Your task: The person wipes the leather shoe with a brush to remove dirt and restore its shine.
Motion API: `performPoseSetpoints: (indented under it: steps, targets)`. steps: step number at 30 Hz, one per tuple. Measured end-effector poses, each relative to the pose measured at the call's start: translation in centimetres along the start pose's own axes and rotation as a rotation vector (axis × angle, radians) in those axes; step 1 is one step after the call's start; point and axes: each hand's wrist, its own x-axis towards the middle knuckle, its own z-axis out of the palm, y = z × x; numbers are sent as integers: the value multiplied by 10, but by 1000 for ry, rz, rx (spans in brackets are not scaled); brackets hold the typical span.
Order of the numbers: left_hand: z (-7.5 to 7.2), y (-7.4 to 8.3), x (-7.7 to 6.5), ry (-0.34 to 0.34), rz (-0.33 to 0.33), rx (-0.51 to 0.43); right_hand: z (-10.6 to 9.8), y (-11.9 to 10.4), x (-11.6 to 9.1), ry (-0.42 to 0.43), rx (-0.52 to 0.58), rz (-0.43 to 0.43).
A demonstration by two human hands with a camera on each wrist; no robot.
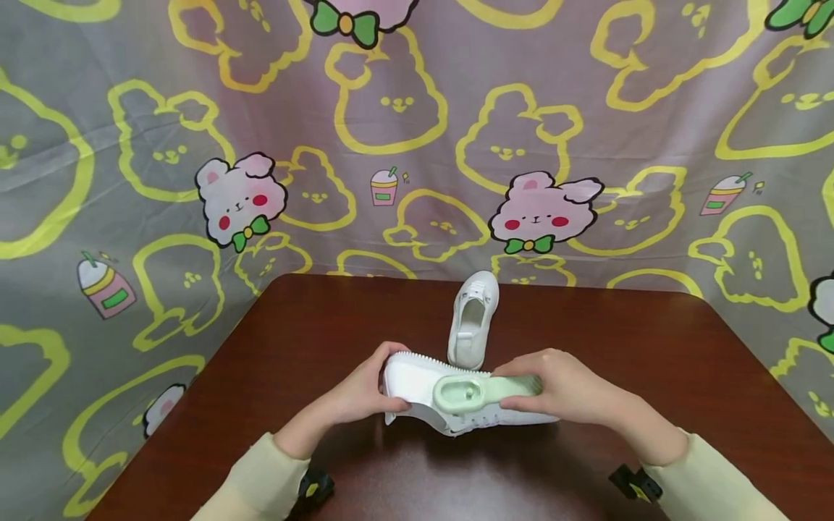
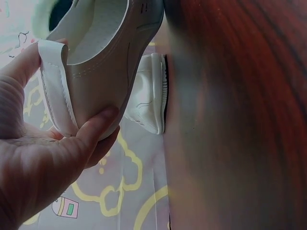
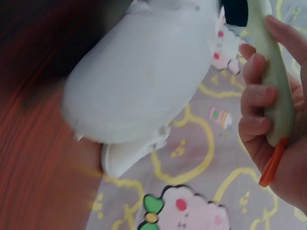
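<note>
My left hand (image 1: 355,391) grips a white shoe (image 1: 412,376) at its heel, with the thumb on the outside of the heel in the left wrist view. The shoe lies tipped on its side in the air over the table, its toe toward the right. In my right hand (image 1: 570,387) is a pale green brush (image 1: 459,393), its handle wrapped by the fingers. The oval brush head overlaps the shoe's upper near the laces in the head view. Dark bristles (image 3: 236,12) show at the right wrist view's top edge. An orange loop (image 3: 273,163) hangs from the handle's end.
A second white shoe (image 1: 469,353) stands upright on the dark brown table (image 1: 352,311), just behind the held one, toe toward the back. A cartoon-printed cloth (image 1: 417,174) hangs behind and beside the table.
</note>
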Motion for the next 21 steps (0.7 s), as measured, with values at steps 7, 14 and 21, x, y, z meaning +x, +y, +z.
performPoseSetpoints:
  steps: [7, 14, 21]
  targets:
    - [1, 1, -1, 4, -11, 8, -4, 17, 2, 122, -50, 193]
    - [4, 0, 2, 20, -5, 21, -1, 10, 1, 18, 62, -13]
    - [6, 1, 5, 27, -14, 27, -1, 20, 5, 24, 6, 29]
